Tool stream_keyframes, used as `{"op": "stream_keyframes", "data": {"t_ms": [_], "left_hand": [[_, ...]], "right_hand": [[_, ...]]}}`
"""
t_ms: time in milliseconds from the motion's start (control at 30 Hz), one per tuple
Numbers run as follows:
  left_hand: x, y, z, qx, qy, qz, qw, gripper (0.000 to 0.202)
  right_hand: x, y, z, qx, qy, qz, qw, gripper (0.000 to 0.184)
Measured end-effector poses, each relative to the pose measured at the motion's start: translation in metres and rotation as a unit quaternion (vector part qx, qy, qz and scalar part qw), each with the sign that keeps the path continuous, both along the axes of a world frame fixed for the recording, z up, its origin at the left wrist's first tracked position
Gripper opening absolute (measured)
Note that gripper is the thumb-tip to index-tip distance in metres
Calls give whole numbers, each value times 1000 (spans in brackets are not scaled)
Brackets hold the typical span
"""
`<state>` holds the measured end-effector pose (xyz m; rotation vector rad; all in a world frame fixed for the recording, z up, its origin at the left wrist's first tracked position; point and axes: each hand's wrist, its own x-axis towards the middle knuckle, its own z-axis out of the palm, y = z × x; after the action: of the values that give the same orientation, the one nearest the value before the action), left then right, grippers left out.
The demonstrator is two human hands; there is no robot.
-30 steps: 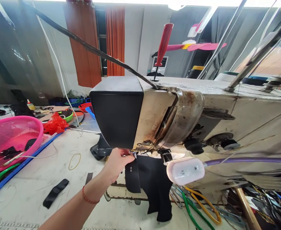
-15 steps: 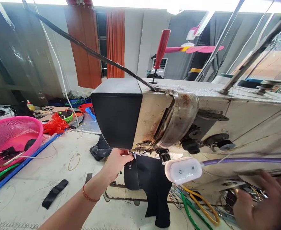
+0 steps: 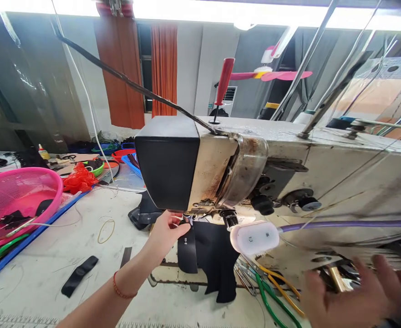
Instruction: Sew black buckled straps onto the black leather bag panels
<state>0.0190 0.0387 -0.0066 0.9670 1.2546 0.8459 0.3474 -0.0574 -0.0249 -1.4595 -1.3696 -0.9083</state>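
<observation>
My left hand (image 3: 166, 234) is under the head of the sewing machine (image 3: 217, 175), thumb and fingers pinched on the top edge of a black fabric piece (image 3: 187, 257) with small white print. That piece lies against a larger black fabric piece (image 3: 217, 264) below the needle area, which the hand and machine head partly hide. My right hand (image 3: 353, 296) is at the lower right, smeared by motion. A shiny gold-and-silver metal part (image 3: 337, 279) shows beside its fingers; whether they touch it I cannot tell.
Green-handled scissors (image 3: 270, 305) and yellow-handled scissors (image 3: 285, 284) lie below a lit white lamp (image 3: 255, 238). At left, a pink basket (image 3: 55, 200) holds black pieces. A black strip (image 3: 79, 275) and a rubber band (image 3: 105, 231) lie on the table.
My right hand has moved left and a little lower, and more of the metal part shows. My left hand keeps its pinch near the needle. The view has shifted slightly.
</observation>
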Motion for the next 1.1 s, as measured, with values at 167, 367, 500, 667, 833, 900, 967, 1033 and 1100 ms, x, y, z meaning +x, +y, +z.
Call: {"op": "stream_keyframes", "data": {"t_ms": [167,367,500,667,833,900,967,1033,1100], "left_hand": [[-10,-25,10,-55,-8,-15,998,51],[-22,-23,22,-214,-171,-10,962,44],[-31,-13,24,-240,-240,-15,940,31],[-31,-22,13,-201,-154,-88,963,43],[-31,-29,5,-211,-122,-79,967,53],[-30,-31,3,-214,-119,-83,966,55],[-28,-33,1,-210,-122,-79,967,56],[-27,-34,1,-207,-121,-75,968,56],[-26,-35,2,-203,-116,-79,969,54]], "right_hand": [[-146,-12,-4,-139,-9,180,974,68],[-203,9,-15,-135,36,218,966,11],[-178,5,-13,-140,-50,342,928,15],[-161,-3,-7,-161,-86,361,915,18],[-160,-2,-6,-184,-75,386,901,19],[-160,-2,-6,-186,-69,392,898,19],[-160,-2,-6,-185,-62,391,899,18],[-160,-2,-6,-186,-59,392,899,18],[-160,-2,-5,-183,-59,395,898,16]]}}
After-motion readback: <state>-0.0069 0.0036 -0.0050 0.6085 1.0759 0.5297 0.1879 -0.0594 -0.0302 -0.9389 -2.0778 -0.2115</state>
